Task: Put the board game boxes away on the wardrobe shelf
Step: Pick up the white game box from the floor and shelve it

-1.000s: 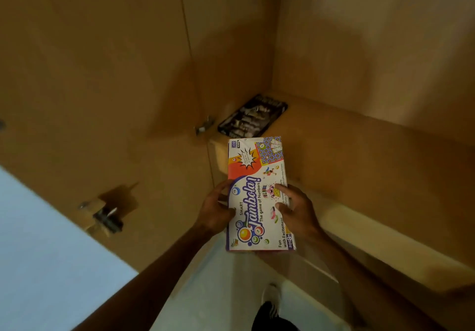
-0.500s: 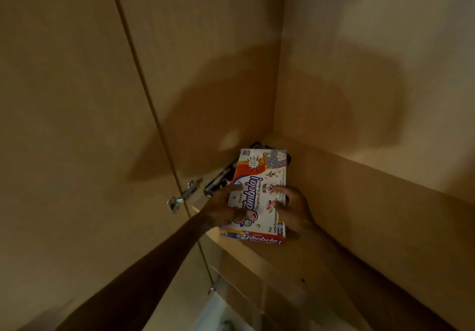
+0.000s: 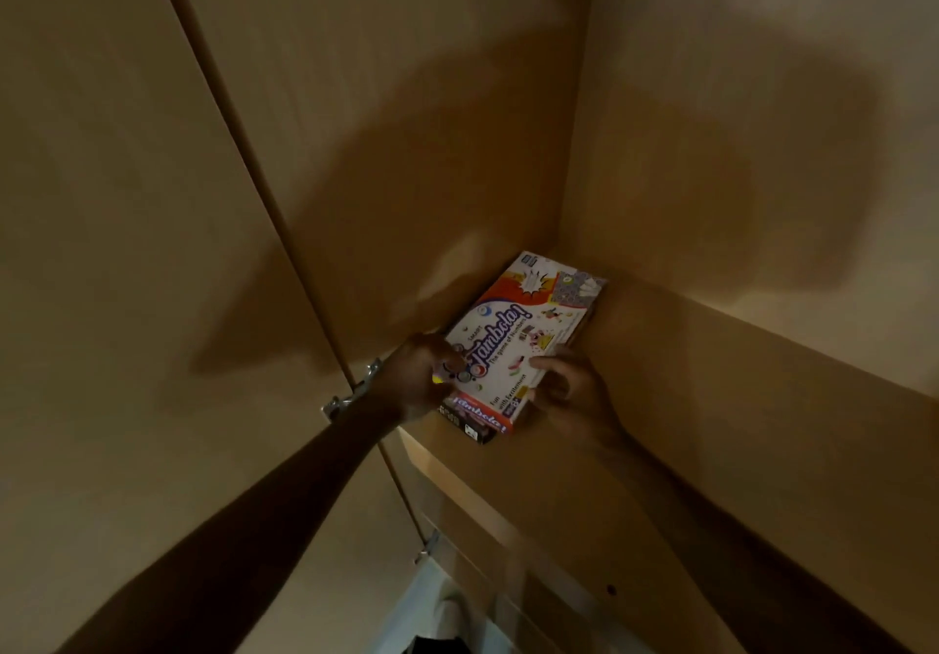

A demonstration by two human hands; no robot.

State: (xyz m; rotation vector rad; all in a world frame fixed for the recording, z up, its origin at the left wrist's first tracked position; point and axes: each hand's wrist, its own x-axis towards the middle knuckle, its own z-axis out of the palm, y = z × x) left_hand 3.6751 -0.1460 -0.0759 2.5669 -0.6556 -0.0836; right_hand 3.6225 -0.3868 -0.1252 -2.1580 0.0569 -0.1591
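Observation:
A white, orange and purple Tambola game box (image 3: 528, 328) lies flat in the left back corner of the wooden wardrobe shelf (image 3: 686, 424). It rests on top of a dark game box (image 3: 470, 424), of which only the near end shows beneath it. My left hand (image 3: 421, 379) grips the Tambola box at its near left edge, thumb on the lid. My right hand (image 3: 574, 389) holds the near right edge, fingers curled against the box's side.
The wardrobe's open door (image 3: 127, 247) fills the left, with a metal hinge (image 3: 355, 389) beside my left wrist. The side wall and back wall (image 3: 737, 119) close in the corner. A lower shelf edge (image 3: 508, 541) and pale floor lie below.
Both hands carried the Tambola box up from in front of the shelf, then slid it deeper into the corner over the dark box, which is now almost fully covered.

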